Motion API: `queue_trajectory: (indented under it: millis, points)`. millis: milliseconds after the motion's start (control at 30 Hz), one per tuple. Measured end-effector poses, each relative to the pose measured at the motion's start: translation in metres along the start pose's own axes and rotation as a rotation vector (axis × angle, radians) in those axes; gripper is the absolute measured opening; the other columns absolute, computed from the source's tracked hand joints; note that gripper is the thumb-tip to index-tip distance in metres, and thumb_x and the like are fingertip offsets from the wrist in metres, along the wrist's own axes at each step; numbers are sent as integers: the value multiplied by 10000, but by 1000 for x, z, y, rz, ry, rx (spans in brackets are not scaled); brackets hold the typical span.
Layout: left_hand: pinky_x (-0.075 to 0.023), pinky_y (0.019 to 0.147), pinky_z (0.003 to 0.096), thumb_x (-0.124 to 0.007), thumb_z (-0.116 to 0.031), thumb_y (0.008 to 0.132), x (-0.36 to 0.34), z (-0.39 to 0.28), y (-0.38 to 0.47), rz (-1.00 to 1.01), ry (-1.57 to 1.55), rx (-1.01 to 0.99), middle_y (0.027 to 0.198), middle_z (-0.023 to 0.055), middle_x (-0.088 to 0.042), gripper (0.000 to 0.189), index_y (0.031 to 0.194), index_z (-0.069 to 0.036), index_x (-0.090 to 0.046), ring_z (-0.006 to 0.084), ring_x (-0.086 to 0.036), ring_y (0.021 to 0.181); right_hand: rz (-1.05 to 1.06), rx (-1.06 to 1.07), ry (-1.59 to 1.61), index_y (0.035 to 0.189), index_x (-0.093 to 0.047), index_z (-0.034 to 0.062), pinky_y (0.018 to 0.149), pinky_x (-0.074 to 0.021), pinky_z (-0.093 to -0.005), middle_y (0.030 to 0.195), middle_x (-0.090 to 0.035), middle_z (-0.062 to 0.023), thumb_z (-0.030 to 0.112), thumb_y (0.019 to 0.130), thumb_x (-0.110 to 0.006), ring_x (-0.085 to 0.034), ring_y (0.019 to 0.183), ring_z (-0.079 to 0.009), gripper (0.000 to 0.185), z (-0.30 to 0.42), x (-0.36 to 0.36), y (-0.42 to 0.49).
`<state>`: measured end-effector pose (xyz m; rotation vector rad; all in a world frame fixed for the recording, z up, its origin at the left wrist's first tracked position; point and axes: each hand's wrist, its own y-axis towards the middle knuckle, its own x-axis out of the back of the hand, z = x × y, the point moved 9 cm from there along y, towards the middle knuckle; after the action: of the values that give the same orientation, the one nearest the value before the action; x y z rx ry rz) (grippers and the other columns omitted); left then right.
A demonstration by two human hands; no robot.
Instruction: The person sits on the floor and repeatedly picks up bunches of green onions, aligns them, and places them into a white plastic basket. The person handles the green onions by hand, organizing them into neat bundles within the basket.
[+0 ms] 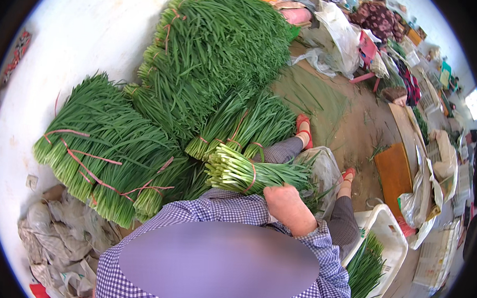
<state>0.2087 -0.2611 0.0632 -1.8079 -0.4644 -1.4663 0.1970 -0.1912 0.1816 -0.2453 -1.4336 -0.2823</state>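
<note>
A bundle of garlic chives lies crosswise before me, pale stem ends to the left and green leaves to the right. A pink tie circles it. My right hand is curled into a fist against the near edge of its leaves and appears to grip some of them; its fingertips are hidden. My left sleeve reaches across beneath the bundle, and the left hand itself is out of sight. Just beyond lie several tied bundles of the same greens.
Large chive heaps stand ahead and at left against a white wall. A white plastic crate holds chives at right, near a brown board. Crumpled sacks lie lower left. Another person is at the far back.
</note>
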Motion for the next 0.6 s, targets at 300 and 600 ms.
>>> queue_trajectory:
  millis: [300,600]
  points:
    - [-396,981,492,-630,-343,842,3,-13,4,-28,-30,-42,1178,176,-611,503,1252,-60,-561,317,-567,1080,-641,-213,1978,1306,-562,8,787,-500,-304,1039,-667,-57,185,977,-582,-624,878,-148,374,-62,59,15]
    - [-441,941,459,-640,-253,840,8,-21,3,-40,-45,-90,1129,188,-632,405,1189,-52,-600,304,-597,1022,-202,-119,290,1496,-269,-26,1102,-337,-484,1357,-516,-250,476,506,-919,-474,1289,-402,1286,-7,35,52]
